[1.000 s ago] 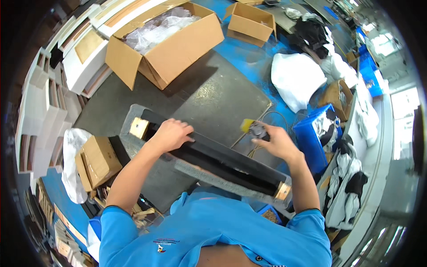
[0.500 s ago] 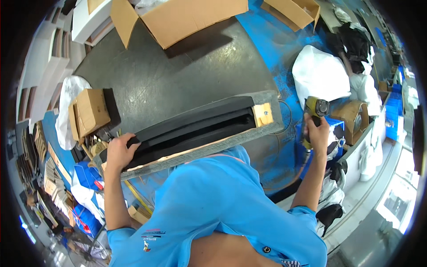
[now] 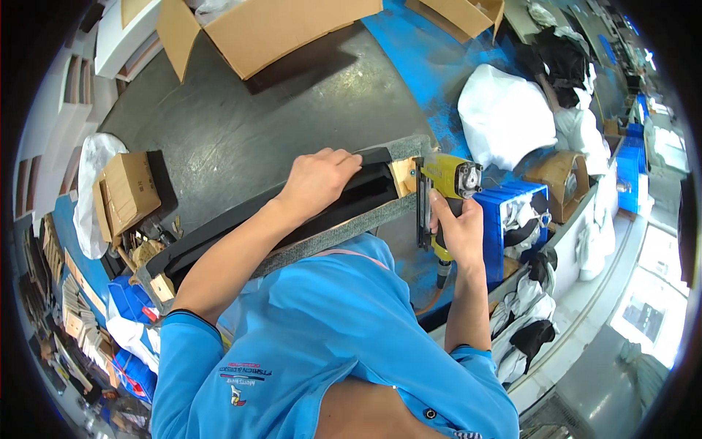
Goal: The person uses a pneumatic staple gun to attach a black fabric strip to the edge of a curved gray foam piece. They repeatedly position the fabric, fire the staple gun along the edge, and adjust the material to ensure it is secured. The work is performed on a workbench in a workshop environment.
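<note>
Across my lap lies a long, narrow frame covered in grey fabric, its hollow lined with black fabric. My left hand reaches over the hollow, its fingers curled on the black fabric by the far side, towards the right end. A bare wood block with a screw shows at that end. My right hand is wrapped round the handle of a yellow and black air staple gun. The gun's narrow front is beside the block; whether it touches the frame I cannot tell.
An air hose runs from the gun's lower end. Right of it stands a blue crate with cloth inside, near a white bag. A large cardboard box is at the far side, a smaller carton at left.
My left hand has moved right, from the frame's left end to the black fabric near its right end. The staple gun has come left, from above the crate to the frame's right end.
</note>
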A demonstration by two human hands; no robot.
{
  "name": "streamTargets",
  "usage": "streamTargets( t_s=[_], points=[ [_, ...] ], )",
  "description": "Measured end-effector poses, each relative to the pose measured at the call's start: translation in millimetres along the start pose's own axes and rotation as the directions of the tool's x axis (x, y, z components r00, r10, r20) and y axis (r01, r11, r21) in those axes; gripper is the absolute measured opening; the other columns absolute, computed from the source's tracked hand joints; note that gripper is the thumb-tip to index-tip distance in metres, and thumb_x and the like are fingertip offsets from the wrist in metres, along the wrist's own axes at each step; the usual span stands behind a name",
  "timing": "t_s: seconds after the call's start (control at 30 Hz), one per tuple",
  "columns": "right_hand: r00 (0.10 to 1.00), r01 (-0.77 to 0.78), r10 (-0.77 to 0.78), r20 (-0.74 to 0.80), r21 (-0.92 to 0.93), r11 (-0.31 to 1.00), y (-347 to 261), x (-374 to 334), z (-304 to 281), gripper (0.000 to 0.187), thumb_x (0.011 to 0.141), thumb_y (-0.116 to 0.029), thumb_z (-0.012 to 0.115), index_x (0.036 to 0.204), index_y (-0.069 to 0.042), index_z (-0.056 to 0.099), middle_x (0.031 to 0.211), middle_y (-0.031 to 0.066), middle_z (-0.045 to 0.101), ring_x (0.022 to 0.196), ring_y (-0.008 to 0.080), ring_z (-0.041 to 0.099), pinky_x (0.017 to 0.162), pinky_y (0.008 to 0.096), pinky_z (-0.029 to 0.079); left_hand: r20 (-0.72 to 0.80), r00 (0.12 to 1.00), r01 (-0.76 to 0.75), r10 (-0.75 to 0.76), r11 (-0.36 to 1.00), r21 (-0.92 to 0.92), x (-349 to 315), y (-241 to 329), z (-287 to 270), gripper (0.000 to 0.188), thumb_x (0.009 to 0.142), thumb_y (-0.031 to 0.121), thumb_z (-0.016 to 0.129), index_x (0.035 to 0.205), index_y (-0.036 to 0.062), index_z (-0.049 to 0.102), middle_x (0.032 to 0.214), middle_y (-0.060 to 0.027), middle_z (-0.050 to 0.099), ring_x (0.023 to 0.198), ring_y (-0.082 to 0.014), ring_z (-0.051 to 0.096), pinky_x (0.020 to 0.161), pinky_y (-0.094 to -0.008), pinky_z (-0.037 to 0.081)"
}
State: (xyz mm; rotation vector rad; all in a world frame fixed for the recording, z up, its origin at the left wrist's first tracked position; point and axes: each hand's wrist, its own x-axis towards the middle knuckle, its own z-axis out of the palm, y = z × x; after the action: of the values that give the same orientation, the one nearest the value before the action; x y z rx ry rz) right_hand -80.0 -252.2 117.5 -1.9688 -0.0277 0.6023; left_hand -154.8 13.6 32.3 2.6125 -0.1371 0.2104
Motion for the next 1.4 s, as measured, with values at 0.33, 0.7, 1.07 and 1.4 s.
streamTargets(
  t_s=[0.33,0.7,1.07,1.4],
  points=[
    [0.998,-0.049,0.049,0.032,-0.016,0.999,-1,-3,5,0.022,0.103,-0.021,0.069,0.092,-0.002,0.068,0.064,0.0023,0.064,0.054,0.0098,0.06,0.052,0.027,0.047,-0.208,0.975,-0.084,0.078,0.996,-0.019,19,11,9,0.012,0.091,0.014,0.075,0.1,0.0075,0.072,0.086,-0.0063,0.063,0.086,-0.0284,0.066,0.072,-0.0405,0.057],
    [0.999,-0.037,0.04,0.011,-0.186,0.982,-7,-3,7,0.028,0.103,-0.024,0.07,0.088,-0.001,0.068,0.061,0.0028,0.064,0.052,0.0098,0.059,0.051,0.0268,0.046,-0.233,0.968,-0.127,0.09,0.981,-0.148,42,80,-28,0.04,0.081,0.023,0.084,0.113,0.0067,0.066,0.105,-0.0096,0.066,0.103,-0.0304,0.067,0.087,-0.0407,0.054],
    [0.997,-0.076,0.079,0.019,-0.121,0.99,-9,-1,9,0.024,0.102,-0.024,0.07,0.097,0.0,0.07,0.066,0.002,0.064,0.053,0.009,0.058,0.051,0.0257,0.046,-0.308,0.949,-0.085,0.072,0.996,-0.029,3,4,15,0.026,0.078,0.006,0.068,0.103,0.0056,0.072,0.096,-0.0051,0.063,0.092,-0.0235,0.063,0.079,-0.0367,0.054],
    [0.973,-0.028,0.055,0.225,-0.122,0.992,-40,3,35,0.022,0.1,-0.018,0.073,0.108,0.002,0.071,0.077,0.0013,0.069,0.059,0.0073,0.061,0.054,0.0243,0.049,-0.296,0.942,-0.151,0.161,0.987,0.058,-9,11,19,0.034,0.076,0.009,0.069,0.109,0.0002,0.074,0.098,-0.0054,0.062,0.086,-0.0223,0.061,0.073,-0.0344,0.053]
  ],
)
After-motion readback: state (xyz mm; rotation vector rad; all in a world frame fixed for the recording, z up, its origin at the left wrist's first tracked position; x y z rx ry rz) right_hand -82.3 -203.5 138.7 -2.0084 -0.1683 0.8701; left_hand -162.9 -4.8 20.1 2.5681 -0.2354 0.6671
